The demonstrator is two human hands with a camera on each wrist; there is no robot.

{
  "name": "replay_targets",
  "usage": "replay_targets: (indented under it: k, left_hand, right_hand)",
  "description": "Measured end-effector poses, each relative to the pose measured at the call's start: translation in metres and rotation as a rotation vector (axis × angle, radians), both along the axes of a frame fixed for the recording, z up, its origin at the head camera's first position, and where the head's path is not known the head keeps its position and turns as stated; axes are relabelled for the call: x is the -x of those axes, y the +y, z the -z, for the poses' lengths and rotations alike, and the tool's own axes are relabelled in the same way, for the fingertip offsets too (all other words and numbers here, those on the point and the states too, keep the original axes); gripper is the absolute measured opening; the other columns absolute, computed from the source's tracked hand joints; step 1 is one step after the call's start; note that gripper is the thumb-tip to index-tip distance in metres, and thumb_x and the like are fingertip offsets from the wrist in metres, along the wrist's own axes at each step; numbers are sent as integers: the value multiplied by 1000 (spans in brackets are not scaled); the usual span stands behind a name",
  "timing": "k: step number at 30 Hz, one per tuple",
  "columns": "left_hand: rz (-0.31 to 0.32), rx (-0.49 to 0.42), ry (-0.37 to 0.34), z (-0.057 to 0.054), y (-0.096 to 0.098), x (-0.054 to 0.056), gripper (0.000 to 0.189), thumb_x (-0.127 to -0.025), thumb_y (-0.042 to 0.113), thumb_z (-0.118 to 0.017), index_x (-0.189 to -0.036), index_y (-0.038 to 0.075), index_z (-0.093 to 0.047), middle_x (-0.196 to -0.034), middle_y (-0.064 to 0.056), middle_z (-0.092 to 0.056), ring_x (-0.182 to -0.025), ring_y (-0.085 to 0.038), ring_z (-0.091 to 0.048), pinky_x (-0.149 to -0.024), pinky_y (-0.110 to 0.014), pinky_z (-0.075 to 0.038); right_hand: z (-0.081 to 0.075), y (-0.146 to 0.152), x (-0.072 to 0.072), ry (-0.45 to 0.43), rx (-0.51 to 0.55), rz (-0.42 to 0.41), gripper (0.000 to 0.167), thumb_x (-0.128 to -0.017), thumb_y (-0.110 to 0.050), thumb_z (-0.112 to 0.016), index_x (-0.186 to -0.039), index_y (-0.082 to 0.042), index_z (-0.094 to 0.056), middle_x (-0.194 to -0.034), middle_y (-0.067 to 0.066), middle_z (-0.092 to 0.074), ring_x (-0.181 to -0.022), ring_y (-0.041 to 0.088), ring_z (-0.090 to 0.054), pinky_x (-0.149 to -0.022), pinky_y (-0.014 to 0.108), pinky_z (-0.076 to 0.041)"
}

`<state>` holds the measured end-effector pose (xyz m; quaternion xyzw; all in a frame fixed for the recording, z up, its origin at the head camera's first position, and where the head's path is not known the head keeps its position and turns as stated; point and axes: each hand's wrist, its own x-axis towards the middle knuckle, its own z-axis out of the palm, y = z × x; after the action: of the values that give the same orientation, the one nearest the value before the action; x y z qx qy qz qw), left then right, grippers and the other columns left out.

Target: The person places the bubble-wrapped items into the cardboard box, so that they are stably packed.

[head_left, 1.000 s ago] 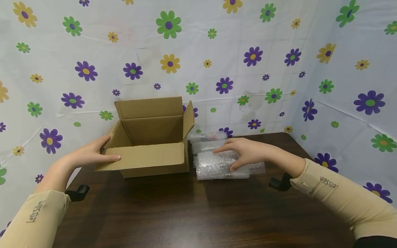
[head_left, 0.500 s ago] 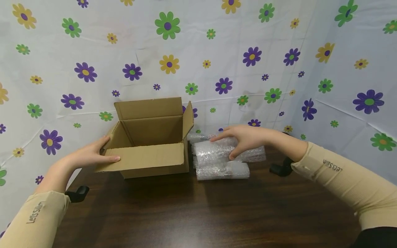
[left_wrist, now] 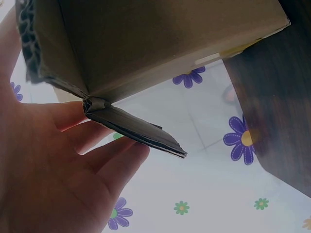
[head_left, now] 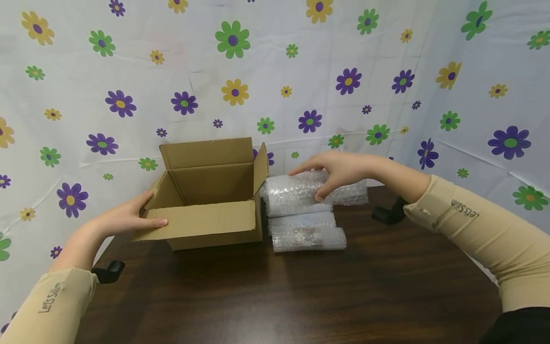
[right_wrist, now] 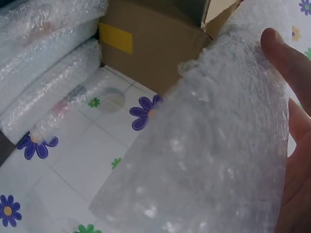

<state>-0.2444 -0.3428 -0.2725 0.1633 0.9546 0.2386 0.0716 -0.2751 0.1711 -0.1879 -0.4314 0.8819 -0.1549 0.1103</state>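
Observation:
An open cardboard box (head_left: 210, 220) stands at the table's left back, its flaps spread. My left hand (head_left: 116, 219) holds its front left corner, thumb on the front flap and fingers along the left side. In the left wrist view the fingers (left_wrist: 114, 170) lie against a flap's edge. My right hand (head_left: 343, 168) grips a bubble-wrapped roll (head_left: 289, 195), raised over the others, beside the box's right flap. The roll (right_wrist: 209, 141) fills the middle of the right wrist view; what its wrap encloses is unclear. Below it lie more bubble-wrapped rolls (head_left: 309, 239).
A dark wooden table (head_left: 266, 296) carries everything. Behind and to the right hangs a white flowered sheet (head_left: 301, 62), close to the box and rolls. The box's right flap (head_left: 260, 167) sticks up near the lifted roll. Black wrist mounts (head_left: 388, 214) project below each forearm.
My right hand has lifted the roll off the front of the pile and carried it up and back, uncovering the rolls beneath. My left hand and the box have stayed in place.

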Motion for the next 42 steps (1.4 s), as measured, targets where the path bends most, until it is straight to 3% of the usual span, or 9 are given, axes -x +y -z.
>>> replay_targets:
  k: [15, 21, 33, 42]
  left_hand:
    - [-1, 21, 12, 0, 1, 1, 104, -88, 39, -69, -148, -14, -3, -149, -42, -11, -132, -61, -19, -101, -71, -23]
    - [-3, 32, 17, -1, 2, -1, 104, -87, 39, -70, -148, -15, -5, -149, -42, -12, -132, -60, -19, -101, -71, -23]
    - [2, 25, 19, -2, 2, -1, 104, -87, 39, -70, -148, -15, -5, -149, -42, -12, -133, -60, -19, -101, -71, -23]
    - [8, 50, 23, -1, 1, 2, 104, -87, 41, -70, -148, -16, -6, -149, -42, -12, -133, -59, -19, -102, -70, -24]
  right_hand:
    - [-36, -24, 10, 27, 6, 46, 74, -80, -25, -81, -144, -33, -47, -150, -2, -40, -132, 37, -41, -101, 56, -40]
    - [-41, -38, 21, 55, 29, 37, 73, -79, -26, -82, -143, -34, -48, -147, -5, -44, -130, 34, -44, -102, 51, -41]
    - [-57, -70, 30, 71, 40, 6, 71, -80, -26, -81, -143, -32, -49, -145, -4, -47, -127, 25, -44, -98, 42, -43]
    - [-57, -99, 40, 115, 13, -7, 72, -79, -33, -81, -143, -37, -48, -137, 0, -52, -124, 16, -45, -92, 36, -44]
